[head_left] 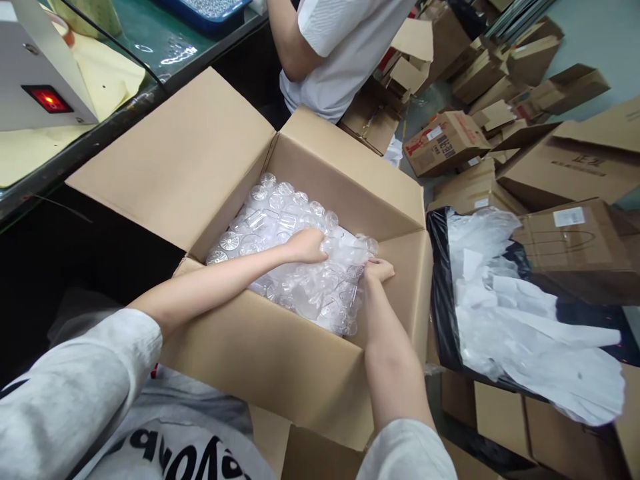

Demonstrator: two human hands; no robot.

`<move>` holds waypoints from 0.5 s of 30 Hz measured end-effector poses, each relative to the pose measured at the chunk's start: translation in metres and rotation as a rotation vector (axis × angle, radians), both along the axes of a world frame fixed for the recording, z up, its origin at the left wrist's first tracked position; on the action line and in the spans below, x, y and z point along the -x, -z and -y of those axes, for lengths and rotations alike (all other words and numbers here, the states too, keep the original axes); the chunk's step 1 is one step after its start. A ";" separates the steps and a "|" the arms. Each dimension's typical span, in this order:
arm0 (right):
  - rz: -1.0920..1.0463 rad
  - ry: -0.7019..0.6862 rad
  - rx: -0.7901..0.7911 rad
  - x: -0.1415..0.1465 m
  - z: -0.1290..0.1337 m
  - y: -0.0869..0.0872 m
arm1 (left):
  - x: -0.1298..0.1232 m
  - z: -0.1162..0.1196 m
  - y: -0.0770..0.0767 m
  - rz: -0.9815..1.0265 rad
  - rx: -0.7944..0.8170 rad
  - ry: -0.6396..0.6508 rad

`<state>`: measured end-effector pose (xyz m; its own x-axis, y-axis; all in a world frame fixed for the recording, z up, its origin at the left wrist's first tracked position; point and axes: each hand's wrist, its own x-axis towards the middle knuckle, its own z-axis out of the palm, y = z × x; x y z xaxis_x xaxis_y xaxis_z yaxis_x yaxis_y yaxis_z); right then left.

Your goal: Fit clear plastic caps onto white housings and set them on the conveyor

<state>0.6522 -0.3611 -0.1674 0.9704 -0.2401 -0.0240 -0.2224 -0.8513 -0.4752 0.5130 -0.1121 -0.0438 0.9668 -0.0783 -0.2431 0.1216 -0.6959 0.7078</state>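
An open cardboard box (300,373) stands in front of me with its flaps spread. Inside it lie many clear plastic pieces with round ends (250,243), packed closely, and some white sheet shows between them. Over the pieces on the right is a crumpled translucent plastic bag (353,252). My left hand (307,245) reaches across the box, its fingers closed on the bag. At the bag's right edge, my right hand (379,270) pinches the plastic beside the box's inner wall. The fingertips of both hands are partly hidden.
A black-lined bin (443,293) heaped with white plastic film (530,333) stands right of the box. Further cartons (447,141) crowd the floor behind. A co-worker (333,60) is beyond the box. On the left, a green-topped bench (150,50) carries a machine with a lit red switch (47,100).
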 end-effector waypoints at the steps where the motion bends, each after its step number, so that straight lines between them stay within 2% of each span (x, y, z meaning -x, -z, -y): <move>1: -0.021 0.033 0.024 0.001 0.001 0.000 | 0.001 0.000 0.001 0.001 0.000 0.026; 4: -0.081 0.092 0.083 0.002 -0.004 0.000 | 0.002 -0.002 0.003 0.005 -0.009 0.085; 9: -0.146 0.061 0.135 0.007 -0.021 -0.001 | 0.002 -0.006 0.003 -0.001 -0.016 0.132; 15: -0.153 0.116 0.207 0.024 -0.028 -0.013 | 0.000 -0.009 0.000 -0.009 -0.020 0.142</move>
<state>0.6286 -0.3332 -0.1542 0.9250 -0.3646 -0.1071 -0.3799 -0.8915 -0.2468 0.5128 -0.1035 -0.0442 0.9442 -0.2094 -0.2543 0.0269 -0.7204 0.6930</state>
